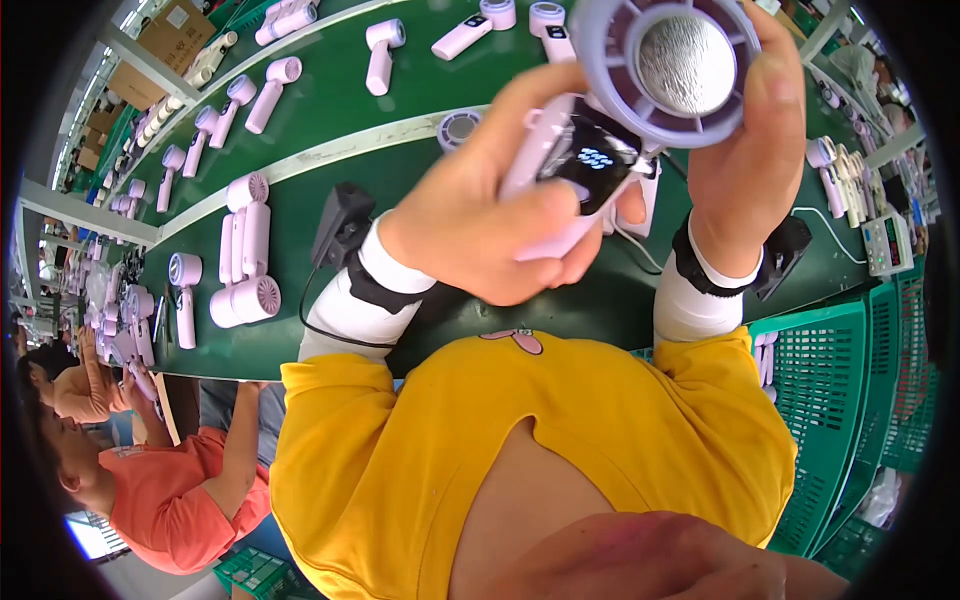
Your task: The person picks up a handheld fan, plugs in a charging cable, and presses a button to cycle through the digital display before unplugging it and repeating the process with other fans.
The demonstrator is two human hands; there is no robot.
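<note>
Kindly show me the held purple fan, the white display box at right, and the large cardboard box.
Purple fan (pixel 687 66): head view, silver central disc.
White display box (pixel 886 245): head view, front panel.
Large cardboard box (pixel 176 44): head view, brown side.

factory: rows of handheld fans (pixel 379 70)

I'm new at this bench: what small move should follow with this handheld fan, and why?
Perhaps the left hand should lightly press its thumb on the lavender handheld fan, since the thumb lies close to the lower end of the lit display while the right hand holds the fan head.
</note>
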